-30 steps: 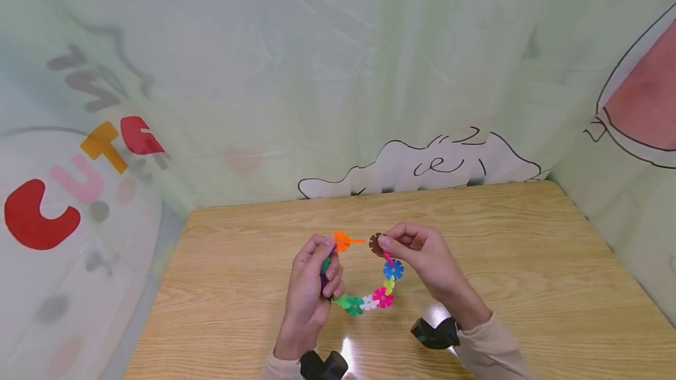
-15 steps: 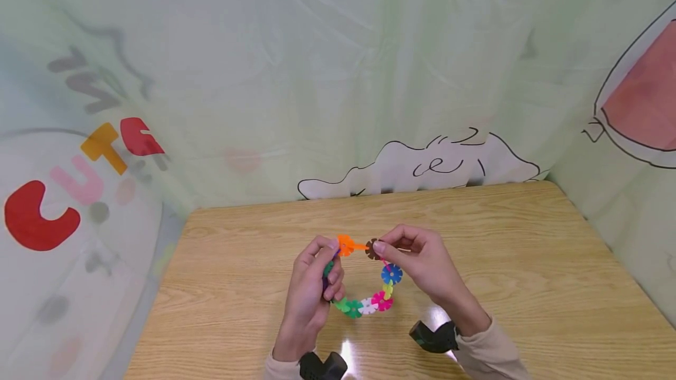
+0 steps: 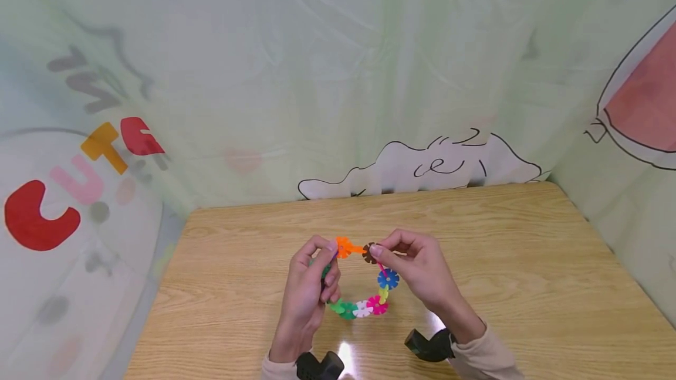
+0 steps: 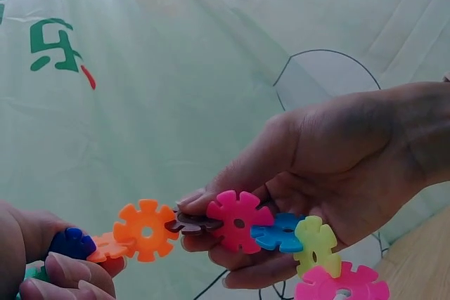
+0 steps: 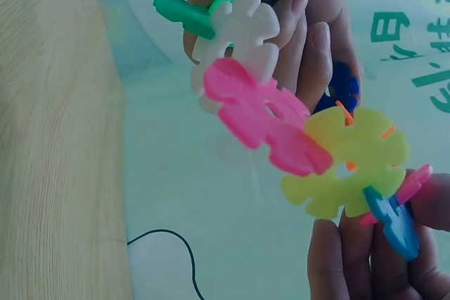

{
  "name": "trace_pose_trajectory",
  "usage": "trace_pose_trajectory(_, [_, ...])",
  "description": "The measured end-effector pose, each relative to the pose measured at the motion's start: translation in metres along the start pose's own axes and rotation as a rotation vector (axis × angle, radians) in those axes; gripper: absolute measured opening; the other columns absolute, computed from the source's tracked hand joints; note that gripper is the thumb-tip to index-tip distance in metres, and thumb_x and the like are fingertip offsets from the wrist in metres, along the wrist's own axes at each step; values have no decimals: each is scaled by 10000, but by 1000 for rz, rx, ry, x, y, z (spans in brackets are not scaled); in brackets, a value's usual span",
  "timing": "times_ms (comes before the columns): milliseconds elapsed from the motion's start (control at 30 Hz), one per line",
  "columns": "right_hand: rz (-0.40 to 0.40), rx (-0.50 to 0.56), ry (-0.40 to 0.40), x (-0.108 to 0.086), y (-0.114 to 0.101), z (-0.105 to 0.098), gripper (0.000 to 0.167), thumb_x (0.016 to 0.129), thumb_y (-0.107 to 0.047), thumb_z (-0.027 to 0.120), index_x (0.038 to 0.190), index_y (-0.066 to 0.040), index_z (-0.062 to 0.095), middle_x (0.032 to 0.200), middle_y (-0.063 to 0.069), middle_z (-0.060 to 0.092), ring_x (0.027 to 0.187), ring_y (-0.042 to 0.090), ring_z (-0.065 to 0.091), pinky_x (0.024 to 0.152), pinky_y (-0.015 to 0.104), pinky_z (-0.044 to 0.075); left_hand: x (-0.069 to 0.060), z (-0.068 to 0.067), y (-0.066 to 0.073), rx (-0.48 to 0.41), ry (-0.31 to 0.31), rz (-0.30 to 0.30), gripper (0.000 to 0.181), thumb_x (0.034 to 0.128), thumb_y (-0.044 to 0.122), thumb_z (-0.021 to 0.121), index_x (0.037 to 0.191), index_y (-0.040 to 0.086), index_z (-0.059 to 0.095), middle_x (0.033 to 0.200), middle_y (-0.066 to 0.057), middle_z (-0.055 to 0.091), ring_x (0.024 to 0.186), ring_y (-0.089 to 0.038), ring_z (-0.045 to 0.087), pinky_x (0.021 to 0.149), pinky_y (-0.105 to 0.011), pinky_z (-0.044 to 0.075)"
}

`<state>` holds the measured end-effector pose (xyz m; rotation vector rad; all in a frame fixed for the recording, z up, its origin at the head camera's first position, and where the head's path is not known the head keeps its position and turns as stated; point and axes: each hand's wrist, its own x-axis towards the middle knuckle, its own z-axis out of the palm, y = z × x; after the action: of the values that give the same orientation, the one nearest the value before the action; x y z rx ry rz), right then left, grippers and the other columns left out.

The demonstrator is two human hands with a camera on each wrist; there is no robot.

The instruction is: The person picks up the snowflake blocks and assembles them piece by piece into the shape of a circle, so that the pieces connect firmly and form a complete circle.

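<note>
Several notched plastic snowflake discs, slotted together, form a loop held up over the table. My left hand (image 3: 306,289) grips its left side, with thumb and finger pinching near a dark blue disc (image 4: 72,244) and an orange disc (image 3: 344,247). A second orange disc (image 4: 147,231) meets the brown disc (image 4: 190,225); their slots appear engaged. Between thumb and fingers, my right hand (image 3: 419,265) pinches the brown disc. Below it hang pink, blue (image 3: 388,278), yellow (image 5: 369,142), pink (image 5: 260,114), white (image 5: 242,40) and green discs (image 3: 348,311). Left fingers hide some discs.
A wood-grain table (image 3: 237,268) lies beneath both hands. Behind it hangs a pale printed curtain (image 3: 338,87), which also runs along both sides. Each wrist wears a black camera, the left one (image 3: 319,365) and the right one (image 3: 430,345).
The gap between the orange and brown discs has closed as my right hand brought the brown disc leftward. Both hands have since shifted slightly left, the loop with them.
</note>
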<state>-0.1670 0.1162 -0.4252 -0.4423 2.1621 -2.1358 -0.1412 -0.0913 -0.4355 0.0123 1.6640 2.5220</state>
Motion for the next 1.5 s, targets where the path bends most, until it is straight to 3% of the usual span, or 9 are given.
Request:
trace_pose_trajectory(333, [24,11,39,0,2,6,159,977,-26,740,937,122,699,901,-30,769,827,123,735,755,232,643,0,-2,-2,12,-15,22,218,1084,268,617,927,131,553,606,56,379,423,-37,336,418,-175,366])
trace_pose_trajectory(533, [39,-1,32,2,4,6,178,998,-59,727,955,110,694,909,-43,779,854,130,741,803,244,640,4,-8,-2,2,-20,-32,227,1097,332,590,999,127,585,627,50,465,442,-62,425,469,-205,488])
trace_pose_trajectory(667, [53,37,19,4,7,4,206,1016,-58,700,986,142,665,912,-54,788,863,129,746,832,255,640,7,-14,1,-16,14,-71,397,1106,458,527,1222,96,642,759,-2,628,577,-130,620,713,-338,662])
trace_pose_trajectory(767, [86,76,35,7,13,-1,189,1028,-73,688,1007,114,675,909,-58,790,853,123,749,819,252,638,9,-18,1,-38,33,-89,494,1112,496,475,1375,98,604,922,-54,720,762,-207,750,939,-442,646])
trace_pose_trajectory(900, [162,167,105,12,21,-9,100,1037,-108,686,985,-31,725,928,-52,796,876,123,762,834,263,647,12,-22,-1,-81,43,-85,419,1119,441,466,1343,107,585,1063,-94,756,1011,-295,780,1076,-480,575])
trace_pose_trajectory(1033, [244,266,209,16,25,-15,148,1048,-135,675,917,-149,743,947,-66,795,946,114,741,845,264,630,18,-24,-7,20,47,-92,368,1120,380,486,1305,70,560,1104,-79,716,1094,-284,714,1014,-463,596])
trace_pose_trajectory(1233, [330,345,330,18,37,-24,197,1072,-189,641,910,-230,747,1011,-100,754,1011,92,710,843,249,590,26,-28,-25,234,-43,-146,331,1094,233,565,1311,-16,539,1074,-118,683,858,-228,749,788,-424,680])
trace_pose_trajectory(1367, [374,358,373,15,50,-28,168,1078,-183,633,954,-215,743,1000,-114,771,995,78,732,830,243,600,34,-29,-39,222,-52,-146,250,1048,58,594,1253,-85,574,950,-104,725,686,-200,743,696,-379,680])
trace_pose_trajectory(1500, [404,266,379,11,65,-32,97,1053,-211,684,1002,-176,759,944,-124,787,950,55,746,788,237,620,39,-30,-52,187,9,-140,177,1019,-15,602,1172,-104,599,865,-82,764,632,-176,735,677,-358,679])
